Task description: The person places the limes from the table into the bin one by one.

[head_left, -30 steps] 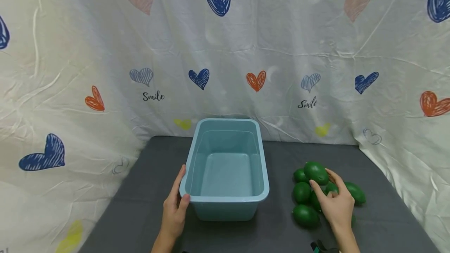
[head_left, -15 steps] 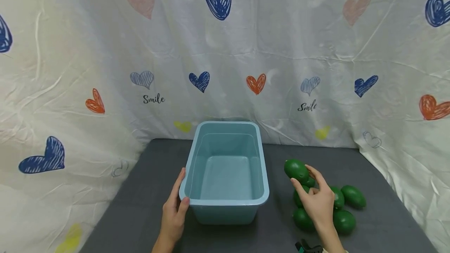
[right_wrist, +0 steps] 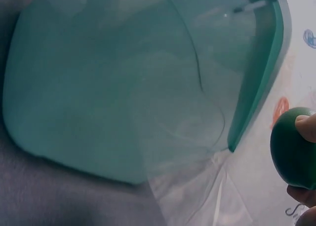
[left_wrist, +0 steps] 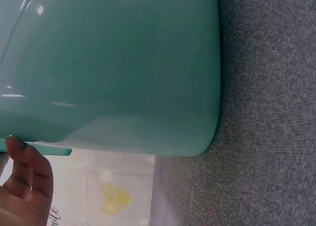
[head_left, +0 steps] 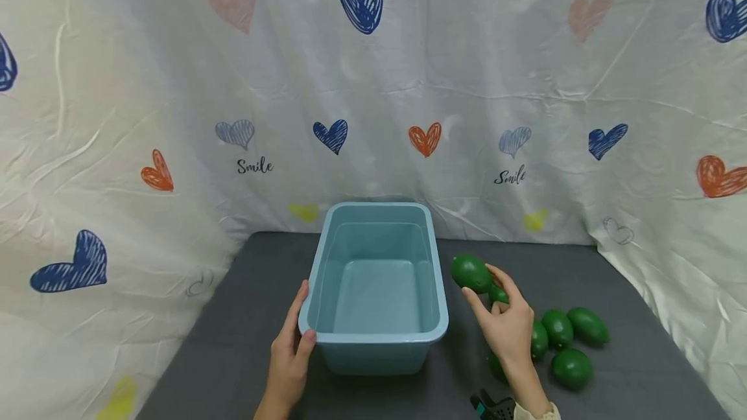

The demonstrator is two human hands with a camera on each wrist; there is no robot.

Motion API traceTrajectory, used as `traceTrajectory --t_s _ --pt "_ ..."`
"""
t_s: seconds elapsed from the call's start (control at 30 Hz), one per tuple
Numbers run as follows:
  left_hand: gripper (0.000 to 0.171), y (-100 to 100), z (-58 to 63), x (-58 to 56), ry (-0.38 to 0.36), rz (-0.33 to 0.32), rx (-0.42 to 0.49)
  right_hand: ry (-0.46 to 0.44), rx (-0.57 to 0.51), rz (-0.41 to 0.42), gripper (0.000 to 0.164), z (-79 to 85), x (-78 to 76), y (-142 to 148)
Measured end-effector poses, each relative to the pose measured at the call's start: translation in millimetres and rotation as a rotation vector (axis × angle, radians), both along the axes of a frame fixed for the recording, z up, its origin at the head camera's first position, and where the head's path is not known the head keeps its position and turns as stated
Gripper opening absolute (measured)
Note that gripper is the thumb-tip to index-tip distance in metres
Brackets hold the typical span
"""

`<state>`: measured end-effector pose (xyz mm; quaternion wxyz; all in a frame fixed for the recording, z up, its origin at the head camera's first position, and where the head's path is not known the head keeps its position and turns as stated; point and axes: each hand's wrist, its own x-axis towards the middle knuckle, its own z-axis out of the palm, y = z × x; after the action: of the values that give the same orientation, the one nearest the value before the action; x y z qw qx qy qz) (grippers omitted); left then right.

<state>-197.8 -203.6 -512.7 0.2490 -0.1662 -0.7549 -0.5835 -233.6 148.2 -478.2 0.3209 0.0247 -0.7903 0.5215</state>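
Note:
A light blue plastic tub (head_left: pixel 379 338) stands lengthwise on the table, its inside bare. My left hand (head_left: pixel 287 358) holds the rim at the near left corner, thumb at the front and fingers along the side. In the left wrist view the fingers (left_wrist: pixel 42 176) bend at the rim of the tub (left_wrist: pixel 118 77). Just right of the tub, my right hand (head_left: pixel 506 329) pinches a dark green lime (head_left: pixel 470 273) between thumb and fingers. The right wrist view shows that lime (right_wrist: pixel 291 152) raised beside the tub wall (right_wrist: pixel 89 97). Behind the right hand lie several more limes (head_left: pixel 572 369), partly hidden.
A dark grey cloth (head_left: pixel 648 355) covers the table. A white curtain (head_left: pixel 373 70) printed with hearts hangs along the back and sides. A black strap (head_left: pixel 493 406) sits at the right wrist.
My right hand has carried the lime leftward from above the pile toward the tub's right side, uncovering limes on the right. The left hand keeps its place on the rim.

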Motion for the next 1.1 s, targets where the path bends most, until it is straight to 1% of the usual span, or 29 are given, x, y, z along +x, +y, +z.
traceTrajectory --t_s 0.13,0.23,0.37,0.53,0.73,0.87,0.97,1.1 --pt "0.07 -0.6 -0.6 0.0 0.018 0.002 -0.007 0.005 -0.011 0.016 0.058 3.1 -0.7 -8.5" --pt "0.07 -0.7 -1.4 1.2 0.017 0.016 -0.008 -0.003 -0.017 0.024 0.058 4.0 -1.1 -15.3" --pt "0.07 0.1 -0.7 3.9 -0.01 0.033 0.002 -0.018 -0.05 0.056 0.058 4.5 -4.6 -24.4" --pt "0.07 1.9 1.1 1.7 -0.002 0.018 0.02 -0.015 -0.086 0.095 0.057 11.8 -10.6 -34.2" --pt "0.07 3.6 1.1 -2.9 0.017 0.0 0.028 0.008 -0.071 0.164 0.056 22.5 -14.2 -44.4" --pt "0.07 4.0 2.4 -4.2 0.016 0.004 0.025 -0.008 -0.035 0.194 0.057 26.6 -16.9 -48.6" --pt "0.07 3.8 2.9 -3.5 0.015 0.018 0.017 -0.034 -0.012 0.218 0.058 28.0 -17.9 -50.0" --pt "0.07 3.2 2.0 -2.5 0.016 0.043 -0.001 -0.056 -0.01 0.241 0.061 28.8 -16.4 -50.1"
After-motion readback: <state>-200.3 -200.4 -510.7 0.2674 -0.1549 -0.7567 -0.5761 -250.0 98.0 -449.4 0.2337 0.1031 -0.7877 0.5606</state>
